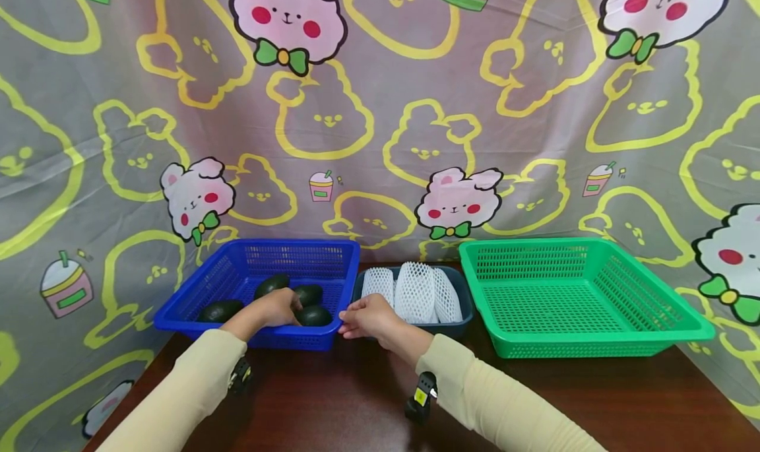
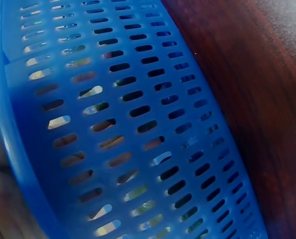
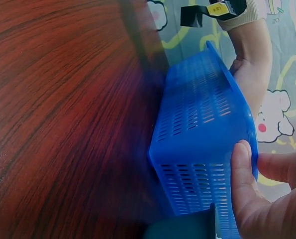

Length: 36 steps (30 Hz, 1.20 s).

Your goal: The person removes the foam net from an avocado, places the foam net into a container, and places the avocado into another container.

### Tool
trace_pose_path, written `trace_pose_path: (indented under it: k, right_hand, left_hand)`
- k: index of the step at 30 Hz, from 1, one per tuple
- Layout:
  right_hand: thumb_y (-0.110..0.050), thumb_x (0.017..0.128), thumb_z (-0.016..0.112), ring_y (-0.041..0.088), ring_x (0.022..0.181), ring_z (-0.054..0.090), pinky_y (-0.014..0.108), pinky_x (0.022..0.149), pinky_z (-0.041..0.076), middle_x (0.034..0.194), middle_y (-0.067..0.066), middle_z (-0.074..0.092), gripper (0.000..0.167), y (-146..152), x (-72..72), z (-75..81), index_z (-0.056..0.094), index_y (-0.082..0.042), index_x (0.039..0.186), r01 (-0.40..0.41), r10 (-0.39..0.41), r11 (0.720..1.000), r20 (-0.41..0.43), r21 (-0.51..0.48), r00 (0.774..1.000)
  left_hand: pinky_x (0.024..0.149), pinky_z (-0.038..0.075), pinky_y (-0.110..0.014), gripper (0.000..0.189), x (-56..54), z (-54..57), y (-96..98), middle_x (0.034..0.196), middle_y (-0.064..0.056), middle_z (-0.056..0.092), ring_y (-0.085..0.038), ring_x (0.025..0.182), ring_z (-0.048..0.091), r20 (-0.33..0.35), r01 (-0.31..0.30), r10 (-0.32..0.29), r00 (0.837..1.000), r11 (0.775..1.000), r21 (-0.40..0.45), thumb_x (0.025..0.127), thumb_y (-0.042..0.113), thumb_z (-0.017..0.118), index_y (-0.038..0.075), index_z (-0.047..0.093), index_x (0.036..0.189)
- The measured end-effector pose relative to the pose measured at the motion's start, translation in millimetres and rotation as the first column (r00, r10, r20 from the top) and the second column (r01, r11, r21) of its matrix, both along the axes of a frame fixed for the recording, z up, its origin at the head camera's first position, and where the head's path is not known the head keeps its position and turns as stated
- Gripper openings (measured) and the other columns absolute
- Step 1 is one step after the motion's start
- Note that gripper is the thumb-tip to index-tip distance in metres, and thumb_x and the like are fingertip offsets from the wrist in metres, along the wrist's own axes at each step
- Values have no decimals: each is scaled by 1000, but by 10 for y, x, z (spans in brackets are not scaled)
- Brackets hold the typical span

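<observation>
In the head view my left hand [image 1: 279, 307] reaches over the front wall into the blue basket [image 1: 196, 324]. Its fingers curl down against a dark green avocado [image 1: 313, 315] near the front right corner; part of the grip is hidden. Another avocado [image 1: 309, 295] lies just behind, and more sit to the left, one avocado [image 1: 220, 311] among them. My right hand [image 1: 371, 320] pinches the basket's rim at that corner. In the right wrist view its thumb [image 3: 243, 174] presses the outer side of the rim, with a finger opposite. Only the basket's perforated wall [image 2: 138, 114] fills most of the left wrist view.
Right of the blue basket stands a small dark tray [image 1: 466, 300] with several white foam net sleeves [image 1: 415, 292]. A green basket [image 1: 534, 307] with nothing in it is at the right. All stand on a brown wooden table [image 1: 356, 399] before a patterned cloth [image 1: 380, 109].
</observation>
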State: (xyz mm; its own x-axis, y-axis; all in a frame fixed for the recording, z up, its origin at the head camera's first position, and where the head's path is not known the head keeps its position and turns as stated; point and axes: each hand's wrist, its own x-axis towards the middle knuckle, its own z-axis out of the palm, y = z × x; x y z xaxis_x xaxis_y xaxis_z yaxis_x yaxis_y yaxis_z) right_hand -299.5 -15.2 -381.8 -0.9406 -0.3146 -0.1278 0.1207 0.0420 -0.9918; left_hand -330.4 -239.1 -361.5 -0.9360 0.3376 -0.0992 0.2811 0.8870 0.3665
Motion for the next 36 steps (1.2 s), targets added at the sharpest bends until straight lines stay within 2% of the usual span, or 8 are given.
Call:
trace_pose_path:
  k: [5,12,23,30,34,36]
  right_hand:
    - [2,93,61,16,61,64,32,62,57,68,12,65,8,-18,7,13,63,10,91,-6,6,1000,-1,-1,1000]
    - [2,93,61,16,61,64,32,62,57,68,12,65,8,-28,14,25,62,10,92,2,-2,1000,-2,3,1000]
    - [-1,92,64,16,62,64,35,64,57,73,13,67,14,46,-12,88,64,12,97,-4,5,999,-20,44,1000]
    - [-6,94,63,18,68,67,37,70,57,82,17,69,19,238,-74,296,64,10,103,-35,40,996,-57,76,998]
    - [-10,94,64,27,77,69,42,75,56,87,19,70,23,375,-131,450,63,9,107,-10,17,995,-74,99,997]
    - [-12,94,64,30,81,70,44,77,55,90,21,69,25,454,-163,526,63,9,108,8,2,993,-87,115,996]
  left_hand:
    - [89,49,-45,35,-2,34,-17,102,-19,69,-36,100,63,30,11,-10,1000,999,-39,72,10,82,-6,71,101]
    - [88,49,-44,36,-17,47,-58,102,-19,69,-33,98,63,42,41,-40,998,999,-28,72,9,81,-8,70,101]
    - [87,50,-46,41,-5,126,-84,105,-20,68,-36,101,62,59,0,2,998,999,-39,76,16,81,-9,68,106]
    - [86,50,-49,52,14,271,-46,107,-21,66,-37,101,61,78,-71,70,995,997,7,80,24,80,-13,63,112]
    - [86,50,-49,56,4,364,15,110,-22,65,-37,103,61,64,-59,59,996,998,9,83,30,78,-14,62,114]
    - [86,50,-48,55,-27,393,44,108,-20,67,-35,101,63,36,-33,32,999,999,21,84,31,76,-13,63,113]
